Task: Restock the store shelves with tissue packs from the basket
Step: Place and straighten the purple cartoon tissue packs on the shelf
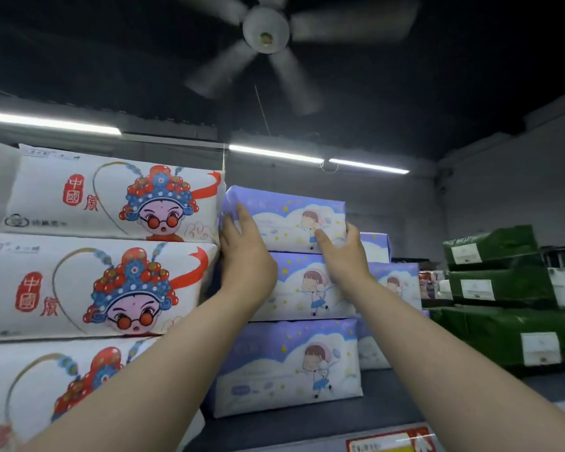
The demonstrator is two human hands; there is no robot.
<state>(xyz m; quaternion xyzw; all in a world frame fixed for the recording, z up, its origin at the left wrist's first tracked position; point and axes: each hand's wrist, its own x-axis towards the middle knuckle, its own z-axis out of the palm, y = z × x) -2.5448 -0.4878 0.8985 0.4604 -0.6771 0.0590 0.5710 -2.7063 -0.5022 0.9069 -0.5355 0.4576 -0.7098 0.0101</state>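
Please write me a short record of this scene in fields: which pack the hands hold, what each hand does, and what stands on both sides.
held item: top purple pack, on top of the purple stack
left hand: grips the pack's left end
right hand: grips its right end
purple stack: two packs visible under the held one, on the shelf
left side: white packs, three high
right side: green packs
overhead: ceiling fan, blurred

— Where are the hands?
— The left hand point(242, 252) and right hand point(346, 252) grip the ends of the top purple tissue pack point(284, 216), which sits on a three-high stack on the shelf point(307, 425).
— Beside it?
— White packs point(79, 197) touch it on the left; green packs point(503, 288) sit to the right.
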